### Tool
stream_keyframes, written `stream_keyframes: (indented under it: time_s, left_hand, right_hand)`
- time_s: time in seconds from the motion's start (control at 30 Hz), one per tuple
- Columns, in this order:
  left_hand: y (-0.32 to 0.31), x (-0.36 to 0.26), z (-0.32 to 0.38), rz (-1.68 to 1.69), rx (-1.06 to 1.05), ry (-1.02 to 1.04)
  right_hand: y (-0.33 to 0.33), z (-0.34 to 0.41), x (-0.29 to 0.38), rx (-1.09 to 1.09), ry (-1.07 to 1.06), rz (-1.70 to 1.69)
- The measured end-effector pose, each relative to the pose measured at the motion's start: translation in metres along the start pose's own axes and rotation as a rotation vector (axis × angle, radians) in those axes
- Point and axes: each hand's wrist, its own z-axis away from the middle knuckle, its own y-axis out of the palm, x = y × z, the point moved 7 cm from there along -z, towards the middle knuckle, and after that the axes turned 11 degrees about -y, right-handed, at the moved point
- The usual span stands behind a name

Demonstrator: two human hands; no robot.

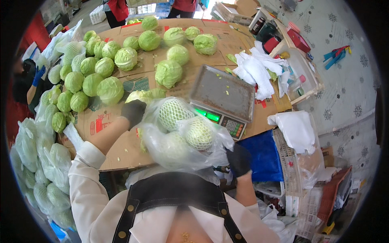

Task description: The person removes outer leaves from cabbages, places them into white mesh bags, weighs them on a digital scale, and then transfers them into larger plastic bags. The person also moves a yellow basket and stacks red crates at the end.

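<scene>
In front of me a clear plastic bag point(158, 152) holds three cabbages; at least two, such as the netted cabbage point(199, 133), wear white foam sleeves. My left hand point(133, 114), in a black glove, is closed at the bag's upper left edge. On the other side my right hand point(238, 159), gloved in black too, grips the bag's right edge, with its fingertips partly hidden. Just beyond the bag stands a digital scale point(223, 91) with a lit green display and leaf scraps on its pan. Loose cabbage leaves point(141, 95) lie beside my left hand.
Several bare cabbages point(111, 90) cover the left and far parts of the cardboard-topped table point(121, 153). Bagged cabbages point(54, 164) are piled at left, near another person's blue-gloved hand point(39, 73). White foam nets point(255, 70) and a wooden tray point(310, 88) sit right.
</scene>
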Motion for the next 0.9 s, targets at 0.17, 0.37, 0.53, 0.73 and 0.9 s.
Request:
stream_keyframes:
  time_s: [0.17,0.37,0.53,0.73,0.9]
  left_hand:
    - [0.01,0.038,-0.005,1.416,0.199,-0.042]
    - [-0.051,0.045,0.063,0.83,0.476,0.035]
    - [-0.155,0.006,0.155,1.078,0.938,-0.047]
    - [-0.174,-0.034,0.144,1.399,0.651,0.214]
    - [-0.128,-0.085,0.125,1.132,0.897,0.374]
  right_hand:
    - [-0.059,0.02,0.002,-0.315,0.136,-1.169]
    - [-0.111,-0.013,0.074,-0.245,-0.221,-1.475]
    - [-0.126,-0.024,0.085,-0.184,-0.088,-1.759]
    - [-0.109,-0.084,0.133,0.058,-0.497,-1.049]
    - [-0.089,-0.107,0.199,-0.055,-0.837,-0.571]
